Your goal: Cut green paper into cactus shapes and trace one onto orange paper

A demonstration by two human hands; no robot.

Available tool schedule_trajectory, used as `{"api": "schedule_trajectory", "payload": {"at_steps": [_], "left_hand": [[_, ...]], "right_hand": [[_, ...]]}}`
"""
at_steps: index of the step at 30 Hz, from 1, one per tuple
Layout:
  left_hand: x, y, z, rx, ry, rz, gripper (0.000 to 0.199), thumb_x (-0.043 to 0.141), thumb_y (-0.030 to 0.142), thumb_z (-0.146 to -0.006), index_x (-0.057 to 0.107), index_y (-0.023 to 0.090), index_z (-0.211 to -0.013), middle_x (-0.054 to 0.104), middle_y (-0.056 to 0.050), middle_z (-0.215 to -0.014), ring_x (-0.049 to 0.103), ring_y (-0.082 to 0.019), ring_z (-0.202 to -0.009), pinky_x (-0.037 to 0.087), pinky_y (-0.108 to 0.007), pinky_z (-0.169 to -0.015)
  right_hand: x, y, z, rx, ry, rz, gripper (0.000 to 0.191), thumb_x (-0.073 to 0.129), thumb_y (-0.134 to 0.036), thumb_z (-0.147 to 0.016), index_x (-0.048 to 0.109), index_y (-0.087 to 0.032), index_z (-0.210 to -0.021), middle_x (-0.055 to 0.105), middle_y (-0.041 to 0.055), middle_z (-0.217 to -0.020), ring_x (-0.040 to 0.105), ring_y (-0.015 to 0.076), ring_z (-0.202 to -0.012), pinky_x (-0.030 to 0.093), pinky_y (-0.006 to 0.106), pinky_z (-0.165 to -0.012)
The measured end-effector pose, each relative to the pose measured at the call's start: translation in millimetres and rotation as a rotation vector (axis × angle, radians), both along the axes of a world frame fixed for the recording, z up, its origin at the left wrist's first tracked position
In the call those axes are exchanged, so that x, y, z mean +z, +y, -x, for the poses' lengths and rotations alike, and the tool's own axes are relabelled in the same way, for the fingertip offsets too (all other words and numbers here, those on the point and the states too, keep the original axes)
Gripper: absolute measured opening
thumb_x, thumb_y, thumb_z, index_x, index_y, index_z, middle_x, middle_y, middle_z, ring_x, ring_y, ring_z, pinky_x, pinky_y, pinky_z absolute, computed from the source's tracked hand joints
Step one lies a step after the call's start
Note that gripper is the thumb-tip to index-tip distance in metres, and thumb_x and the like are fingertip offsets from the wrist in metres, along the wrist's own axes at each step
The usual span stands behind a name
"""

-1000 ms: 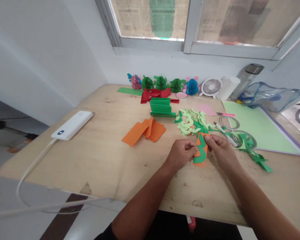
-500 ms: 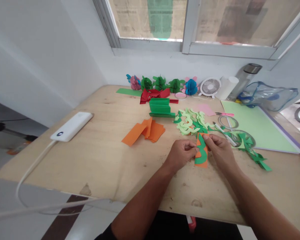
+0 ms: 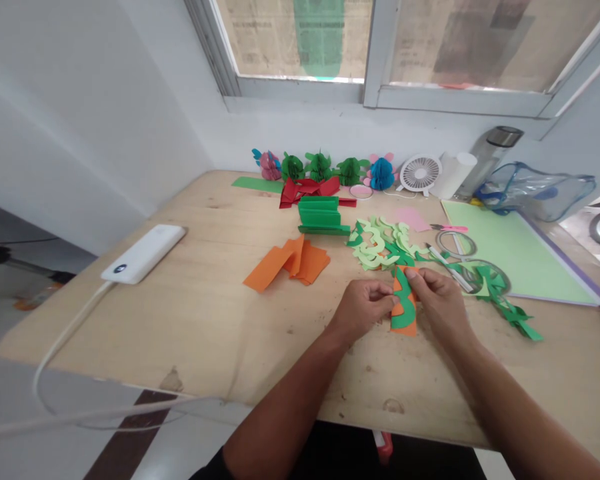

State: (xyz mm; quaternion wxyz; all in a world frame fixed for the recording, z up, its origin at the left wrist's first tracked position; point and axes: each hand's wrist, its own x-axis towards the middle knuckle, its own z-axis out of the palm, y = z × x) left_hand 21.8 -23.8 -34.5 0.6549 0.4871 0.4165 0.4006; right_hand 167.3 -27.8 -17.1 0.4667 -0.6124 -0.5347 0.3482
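Between my hands is an orange paper strip (image 3: 404, 329) with a wavy green paper cutout (image 3: 406, 313) lying on top of it. My left hand (image 3: 363, 307) pinches the left edge of the two layers, thumb and forefinger together. At the upper right edge, the thumb of my right hand (image 3: 443, 300) presses on the papers, its other fingers curled behind. Just beyond lies a heap of light and dark green wavy paper cutouts (image 3: 380, 243). Folded orange paper pieces (image 3: 290, 261) rest on the table to the left of my hands.
Green folded paper (image 3: 320, 212) and red paper strips (image 3: 310, 190) lie farther back. Paper honeycomb figures (image 3: 320, 167) and a white fan (image 3: 421, 173) line the wall. Right are pink-handled scissors (image 3: 453, 228), tape rolls (image 3: 457, 245) and a light green sheet (image 3: 510, 247). A white power bank (image 3: 145, 253) sits left.
Both hands keep their hold on the layered papers. The strip has shifted very slightly to the right at its lower end; the rest looks the same.
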Motion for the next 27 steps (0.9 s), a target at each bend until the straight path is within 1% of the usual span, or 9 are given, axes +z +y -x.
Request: {"api": "schedule_trajectory", "payload": {"at_steps": [11, 19, 24, 27], "left_hand": [[-1.5, 0.9, 0.5, -0.014, 0.009, 0.001, 0.011, 0.065, 0.025, -0.068, 0.064, 0.016, -0.063, 0.058, 0.002, -0.051, 0.050, -0.008, -0.046, 0.038, -0.018, -0.043], [-0.2, 1.1, 1.3, -0.042, -0.007, 0.010, 0.010, 0.064, 0.024, -0.068, 0.063, 0.015, -0.064, 0.058, 0.002, -0.051, 0.049, -0.007, -0.044, 0.039, -0.019, -0.044], [-1.1, 1.3, 1.4, -0.045, -0.001, 0.011, 0.009, 0.064, 0.023, -0.069, 0.063, 0.015, -0.064, 0.057, 0.002, -0.051, 0.049, -0.007, -0.045, 0.037, -0.019, -0.043], [0.1, 0.9, 1.4, -0.033, 0.000, 0.008, 0.010, 0.065, 0.023, -0.069, 0.063, 0.015, -0.064, 0.057, 0.002, -0.051, 0.049, -0.007, -0.044, 0.035, -0.018, -0.043]], "right_hand": [[-2.5, 0.4, -1.6, 0.001, -0.004, -0.028, 0.050, 0.060, -0.059, -0.076, 0.040, -0.020, -0.052, 0.034, -0.0039, -0.050, 0.031, 0.0098, -0.048, 0.025, 0.024, -0.043], [-12.0, 1.7, -5.8, 0.016, 0.021, 0.002, 0.045, 0.060, -0.055, -0.080, 0.045, -0.020, -0.056, 0.035, -0.0034, -0.053, 0.031, 0.0104, -0.050, 0.025, 0.025, -0.045], [-19.1, 2.1, -6.7, -0.002, -0.014, -0.041, 0.043, 0.059, -0.052, -0.081, 0.046, -0.019, -0.057, 0.035, -0.0033, -0.053, 0.030, 0.0106, -0.050, 0.024, 0.025, -0.045], [-18.4, 1.3, -5.2, -0.020, -0.039, -0.075, 0.043, 0.060, -0.050, -0.082, 0.044, -0.019, -0.056, 0.035, -0.0037, -0.053, 0.030, 0.0105, -0.050, 0.024, 0.025, -0.045]]}}
